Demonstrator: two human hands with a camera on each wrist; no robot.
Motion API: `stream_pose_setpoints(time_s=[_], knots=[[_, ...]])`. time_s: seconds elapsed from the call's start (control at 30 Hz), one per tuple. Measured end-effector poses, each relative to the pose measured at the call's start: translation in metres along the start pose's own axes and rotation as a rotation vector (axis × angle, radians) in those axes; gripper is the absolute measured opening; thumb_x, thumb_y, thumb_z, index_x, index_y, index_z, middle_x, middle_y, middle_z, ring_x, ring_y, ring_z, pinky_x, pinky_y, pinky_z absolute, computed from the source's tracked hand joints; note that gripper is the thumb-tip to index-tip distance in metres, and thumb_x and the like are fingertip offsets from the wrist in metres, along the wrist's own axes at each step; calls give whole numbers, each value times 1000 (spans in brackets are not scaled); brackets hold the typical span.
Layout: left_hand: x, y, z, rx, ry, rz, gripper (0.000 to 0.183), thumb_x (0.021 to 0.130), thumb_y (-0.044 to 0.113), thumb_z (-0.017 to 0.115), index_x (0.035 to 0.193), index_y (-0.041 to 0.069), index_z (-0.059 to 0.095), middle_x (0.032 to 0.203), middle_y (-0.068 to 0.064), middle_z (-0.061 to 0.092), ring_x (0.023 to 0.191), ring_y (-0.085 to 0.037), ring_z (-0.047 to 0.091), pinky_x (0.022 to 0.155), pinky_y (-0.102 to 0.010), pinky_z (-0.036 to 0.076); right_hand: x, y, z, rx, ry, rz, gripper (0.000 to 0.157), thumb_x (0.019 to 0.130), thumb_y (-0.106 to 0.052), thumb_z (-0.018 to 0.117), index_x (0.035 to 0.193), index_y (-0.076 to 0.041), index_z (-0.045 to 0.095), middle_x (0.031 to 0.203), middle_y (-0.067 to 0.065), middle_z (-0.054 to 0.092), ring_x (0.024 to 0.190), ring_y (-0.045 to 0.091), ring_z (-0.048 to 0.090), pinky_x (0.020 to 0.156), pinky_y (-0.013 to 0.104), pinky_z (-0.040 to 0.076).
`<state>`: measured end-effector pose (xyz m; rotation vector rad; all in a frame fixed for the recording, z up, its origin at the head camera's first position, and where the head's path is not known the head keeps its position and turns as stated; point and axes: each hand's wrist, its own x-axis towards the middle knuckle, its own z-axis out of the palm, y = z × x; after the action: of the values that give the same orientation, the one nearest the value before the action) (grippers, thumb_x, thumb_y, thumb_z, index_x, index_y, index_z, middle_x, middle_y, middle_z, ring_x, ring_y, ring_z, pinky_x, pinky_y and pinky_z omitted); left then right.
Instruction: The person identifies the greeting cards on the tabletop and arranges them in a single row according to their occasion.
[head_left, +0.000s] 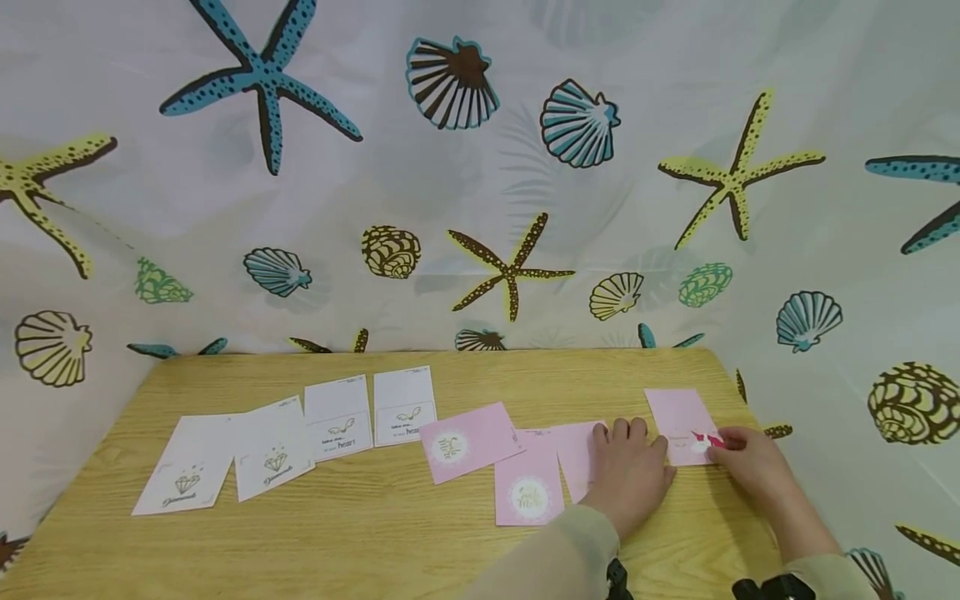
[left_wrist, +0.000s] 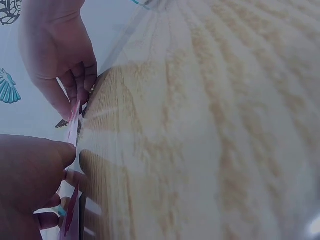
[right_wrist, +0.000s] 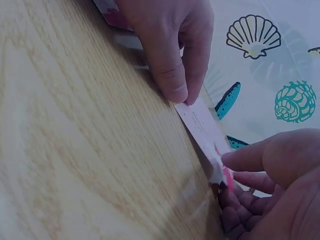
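Note:
At the table's right end lies a pink card (head_left: 678, 412) with a red-pink figure near its lower right corner. My right hand (head_left: 750, 467) pinches that corner between thumb and fingers; the right wrist view shows the card's edge raised there. My left hand (head_left: 630, 471) pinches the card's near left corner, thumb and fingertip together on it in the right wrist view. Under the left hand's other fingers, another pink card (head_left: 573, 450) is partly hidden. Just left of it are a pink card with a white round label (head_left: 528, 500) and a tilted pink card (head_left: 480, 425).
Further left, two white cards with winged hearts (head_left: 337, 400) (head_left: 405, 392) stand in the row. Two white cards with diamond prints (head_left: 191, 450) (head_left: 273, 433) lie at the far left. A cloth with shells and starfish (head_left: 480, 167) hangs behind the wooden table (head_left: 337, 550).

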<state>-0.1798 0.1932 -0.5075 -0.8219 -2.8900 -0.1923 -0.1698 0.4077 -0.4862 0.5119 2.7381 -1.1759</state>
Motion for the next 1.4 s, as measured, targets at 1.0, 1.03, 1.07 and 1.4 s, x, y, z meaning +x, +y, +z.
stream_pose_setpoints(time_s=[1.0,1.03,1.07,1.4], knots=[[18,-5,1,-354,94,-170,25,104,33,79,129,29,81,110,17,80,100,-14,69,90,-38,41,-11,-11,18,510,108,105,55,111,-14,67,161,1,48,112,-3,70,83,9,62,71,25,54],[19,-5,1,-343,86,-162,24,104,33,79,128,30,81,111,17,80,100,-13,69,90,-37,41,-9,-11,19,486,120,100,55,111,-15,66,160,1,49,117,1,71,86,9,63,72,25,54],[20,-5,2,-331,83,-153,23,105,32,78,127,30,81,110,18,80,99,-13,68,90,-37,42,-8,-11,19,462,133,98,54,111,-15,67,160,1,50,121,5,70,88,8,64,73,24,55],[27,-8,6,-241,86,-107,19,103,30,80,122,31,82,106,15,79,94,-13,65,87,-34,43,6,-11,27,303,195,63,48,111,-15,65,155,2,57,134,21,66,107,21,62,75,18,51]])
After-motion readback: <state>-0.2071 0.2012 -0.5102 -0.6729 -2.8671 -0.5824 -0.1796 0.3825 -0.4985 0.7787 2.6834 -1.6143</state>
